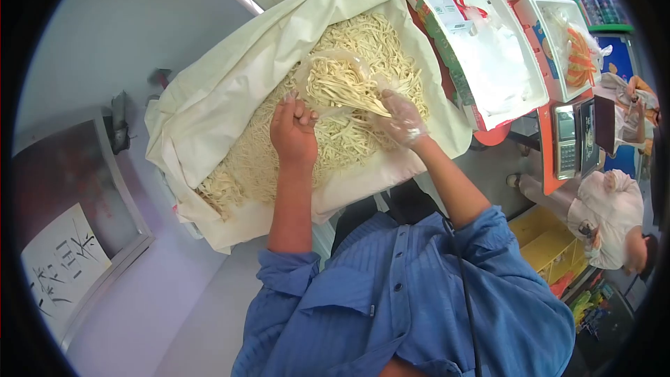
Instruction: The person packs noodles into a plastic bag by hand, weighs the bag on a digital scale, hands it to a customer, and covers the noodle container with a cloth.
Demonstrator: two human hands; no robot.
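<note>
Pale flat noodles [373,35] fill a large container lined with cream cloth [237,52]. Over them is a clear plastic bag [354,58] with a bunch of noodles [335,82] in its mouth. My left hand [294,129], bare, has its fingers curled round the bag's left edge. On the right, my right hand [401,117] wears a thin clear glove and is closed on the end of the bunch, at the bag's right side.
A white foam box [494,73] stands right of the noodles, with a smaller box [551,84] beyond. A scale [566,141] sits on the orange table [546,145]. Two people are at the far right. A sign [66,258] is at the lower left.
</note>
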